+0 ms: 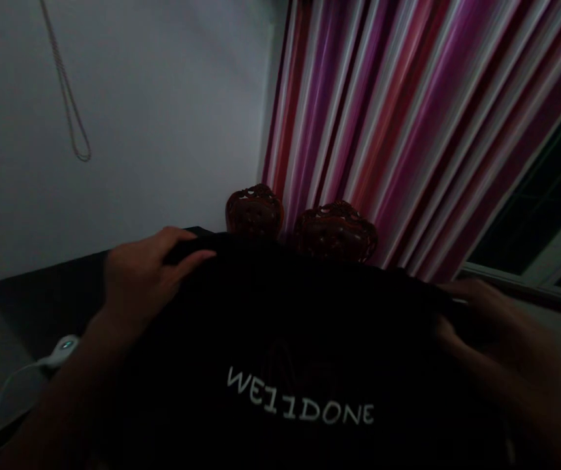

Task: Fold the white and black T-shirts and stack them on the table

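A black garment (290, 326) with white lettering "WE11DONE" fills the lower middle of the dim view. My left hand (143, 277) grips its upper left edge, fingers curled over the cloth. On the upper right edge my right hand (496, 326) pinches the fabric; it is blurred and dark. The garment is stretched between both hands and hides whatever lies under it.
Two reddish openwork baskets (255, 210) (336, 230) stand behind the garment. A striped purple, red and white curtain (407, 117) hangs at the back right beside a dark window (544, 202). A dark tabletop (49, 294), a white device with cable (62, 350) and a hanging cord (67, 91) are left.
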`<state>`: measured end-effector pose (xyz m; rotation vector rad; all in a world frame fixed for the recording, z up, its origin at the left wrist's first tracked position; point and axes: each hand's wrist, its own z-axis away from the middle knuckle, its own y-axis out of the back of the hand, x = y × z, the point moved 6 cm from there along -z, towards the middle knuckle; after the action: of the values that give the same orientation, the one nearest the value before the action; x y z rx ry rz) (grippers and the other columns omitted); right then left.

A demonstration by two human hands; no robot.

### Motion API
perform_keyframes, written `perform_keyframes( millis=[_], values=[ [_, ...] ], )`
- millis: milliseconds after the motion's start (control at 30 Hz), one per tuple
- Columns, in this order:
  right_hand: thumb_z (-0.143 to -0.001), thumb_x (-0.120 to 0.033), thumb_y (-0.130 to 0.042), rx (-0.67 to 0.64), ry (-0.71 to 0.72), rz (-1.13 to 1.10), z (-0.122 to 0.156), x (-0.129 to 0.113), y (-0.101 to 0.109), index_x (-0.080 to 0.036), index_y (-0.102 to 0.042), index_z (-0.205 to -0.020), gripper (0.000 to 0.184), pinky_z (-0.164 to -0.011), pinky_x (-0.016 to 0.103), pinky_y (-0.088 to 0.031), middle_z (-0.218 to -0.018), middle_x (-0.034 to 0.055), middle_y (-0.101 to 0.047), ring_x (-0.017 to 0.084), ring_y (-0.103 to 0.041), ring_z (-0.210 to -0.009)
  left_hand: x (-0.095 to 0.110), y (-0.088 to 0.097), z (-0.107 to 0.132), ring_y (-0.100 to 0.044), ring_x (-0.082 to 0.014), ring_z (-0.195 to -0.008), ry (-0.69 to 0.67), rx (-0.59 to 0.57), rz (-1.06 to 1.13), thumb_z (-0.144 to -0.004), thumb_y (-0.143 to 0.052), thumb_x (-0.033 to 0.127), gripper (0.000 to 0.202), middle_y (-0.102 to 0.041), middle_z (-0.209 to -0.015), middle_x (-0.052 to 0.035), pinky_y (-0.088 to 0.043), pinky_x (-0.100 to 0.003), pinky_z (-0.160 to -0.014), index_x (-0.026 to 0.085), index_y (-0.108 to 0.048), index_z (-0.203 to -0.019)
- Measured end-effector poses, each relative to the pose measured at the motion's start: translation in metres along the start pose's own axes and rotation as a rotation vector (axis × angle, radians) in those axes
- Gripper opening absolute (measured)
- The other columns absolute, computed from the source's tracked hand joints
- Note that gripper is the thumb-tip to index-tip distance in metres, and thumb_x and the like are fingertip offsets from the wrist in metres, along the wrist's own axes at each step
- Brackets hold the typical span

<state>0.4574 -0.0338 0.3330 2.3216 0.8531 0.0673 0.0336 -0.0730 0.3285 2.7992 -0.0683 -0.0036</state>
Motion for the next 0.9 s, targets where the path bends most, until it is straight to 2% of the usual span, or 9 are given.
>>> perform_keyframes(
  millis=[100, 200, 300, 433, 533, 600, 667, 767, 900],
  values=[
    [-0.083, -0.036, -0.054, -0.081, 0.012, -0.101, -0.017, 0.039, -0.066, -0.022, -0.059, -0.103, 0.025, -0.076, 0.034, -0.049, -0.094, 0.0041, -0.061, 0.020, -0.060, -0.083, 0.011, -0.081, -0.008, -0.064, -0.0187, -0.074, -0.019, -0.258, 0.045, -0.089, -0.048, 0.060, 0.045, -0.069, -0.083, -0.0035, -0.043, -0.028, -0.067, 0.020, -0.062, -0.102],
    [-0.085, -0.034, -0.050, -0.181, -0.081, -0.190, 0.002, 0.085, -0.144, -0.019, -0.055, -0.116, 0.035, -0.088, 0.037, -0.048, -0.106, 0.0075, -0.059, 0.021, -0.058, -0.097, 0.025, -0.146, 0.024, -0.061, -0.0228, -0.100, 0.008, -0.523, 0.137, -0.095, -0.045, 0.043, 0.039, -0.065, -0.110, -0.0124, -0.044, -0.034, -0.087, 0.013, -0.055, -0.117],
    [-0.086, -0.035, -0.047, -0.370, -0.188, -0.132, 0.051, 0.124, -0.214, -0.016, -0.051, -0.124, 0.043, -0.095, 0.039, -0.045, -0.117, 0.0115, -0.054, 0.023, -0.057, -0.105, 0.048, -0.179, 0.087, -0.057, -0.0219, -0.111, -0.025, -0.703, 0.223, -0.097, -0.041, 0.032, 0.034, -0.061, -0.121, -0.0130, -0.041, -0.036, -0.098, 0.014, -0.055, -0.121],
    [-0.087, -0.039, -0.044, -0.605, -0.279, -0.033, 0.123, 0.162, -0.276, -0.013, -0.050, -0.127, 0.048, -0.100, 0.039, -0.041, -0.121, 0.0150, -0.054, 0.026, -0.054, -0.113, 0.068, -0.203, 0.186, -0.051, -0.0243, -0.123, -0.016, -0.935, 0.260, -0.095, -0.042, 0.044, 0.042, -0.058, -0.132, -0.0111, -0.036, -0.040, -0.106, 0.019, -0.058, -0.125],
    [-0.086, -0.044, -0.046, -0.705, -0.318, 0.064, 0.155, 0.182, -0.300, -0.010, -0.048, -0.131, 0.056, -0.101, 0.041, -0.039, -0.124, 0.0171, -0.053, 0.030, -0.051, -0.117, 0.063, -0.215, 0.237, -0.032, -0.0323, -0.138, 0.047, -1.058, 0.238, -0.091, -0.040, 0.059, 0.061, -0.040, -0.148, -0.0136, -0.024, -0.052, -0.111, 0.021, -0.049, -0.137],
    [-0.085, -0.047, -0.047, -0.715, -0.326, 0.119, 0.165, 0.189, -0.306, -0.010, -0.044, -0.136, 0.062, -0.101, 0.043, -0.038, -0.128, 0.0168, -0.052, 0.031, -0.049, -0.120, 0.058, -0.219, 0.251, -0.023, -0.0316, -0.142, 0.068, -1.100, 0.239, -0.091, -0.035, 0.063, 0.065, -0.030, -0.153, -0.0111, -0.017, -0.053, -0.114, 0.024, -0.040, -0.143],
    [-0.085, -0.049, -0.047, -0.710, -0.323, 0.152, 0.167, 0.193, -0.307, -0.010, -0.042, -0.137, 0.066, -0.101, 0.042, -0.038, -0.129, 0.0169, -0.051, 0.032, -0.048, -0.121, 0.057, -0.220, 0.252, -0.023, -0.0299, -0.142, 0.068, -1.115, 0.246, -0.092, -0.037, 0.060, 0.062, -0.029, -0.154, -0.0093, -0.015, -0.051, -0.115, 0.026, -0.039, -0.143],
    [-0.084, -0.052, -0.049, -0.720, -0.312, 0.178, 0.164, 0.194, -0.304, -0.006, -0.046, -0.133, 0.067, -0.102, 0.039, -0.037, -0.129, 0.0183, -0.052, 0.031, -0.049, -0.120, 0.065, -0.214, 0.240, -0.039, -0.0306, -0.132, 0.068, -1.099, 0.255, -0.091, -0.052, 0.048, 0.053, -0.041, -0.146, -0.0108, -0.028, -0.055, -0.110, 0.021, -0.047, -0.135],
    [-0.086, -0.054, -0.047, -0.718, -0.330, 0.231, 0.159, 0.200, -0.297, -0.008, -0.054, -0.125, 0.060, -0.099, 0.038, -0.038, -0.124, 0.0179, -0.055, 0.031, -0.051, -0.116, 0.101, -0.192, 0.229, -0.052, -0.0269, -0.117, 0.054, -1.071, 0.295, -0.090, -0.057, 0.039, 0.042, -0.050, -0.133, -0.0104, -0.043, -0.052, -0.098, 0.018, -0.051, -0.127]
  ],
)
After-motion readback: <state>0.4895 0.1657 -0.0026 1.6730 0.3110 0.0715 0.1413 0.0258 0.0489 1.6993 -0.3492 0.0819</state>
